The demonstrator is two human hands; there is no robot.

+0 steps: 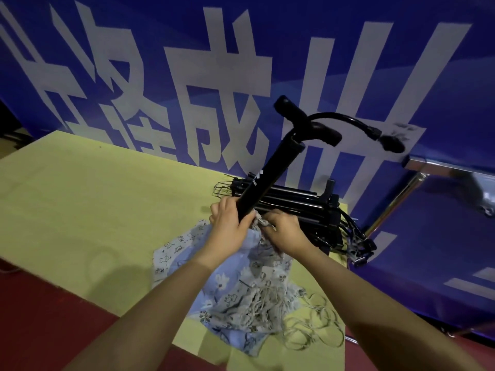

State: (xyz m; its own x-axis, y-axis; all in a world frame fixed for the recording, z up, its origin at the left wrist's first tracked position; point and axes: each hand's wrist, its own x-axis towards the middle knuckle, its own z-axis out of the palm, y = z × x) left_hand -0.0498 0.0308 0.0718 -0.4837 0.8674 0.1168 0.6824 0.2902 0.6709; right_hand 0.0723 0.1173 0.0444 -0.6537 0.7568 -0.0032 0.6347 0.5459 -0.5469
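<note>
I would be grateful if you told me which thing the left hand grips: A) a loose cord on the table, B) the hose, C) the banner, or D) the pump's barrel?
D: the left hand is curled round the lower end of the pump, on its black barrel, while the hose arcs free above and the right hand pinches the cloth.

The air pump (270, 167) has a smooth, slightly glossy black barrel, the printed bag (235, 285) is soft cloth with corded strings, and the bench (93, 196) wears matt yellow-green fabric.
</note>
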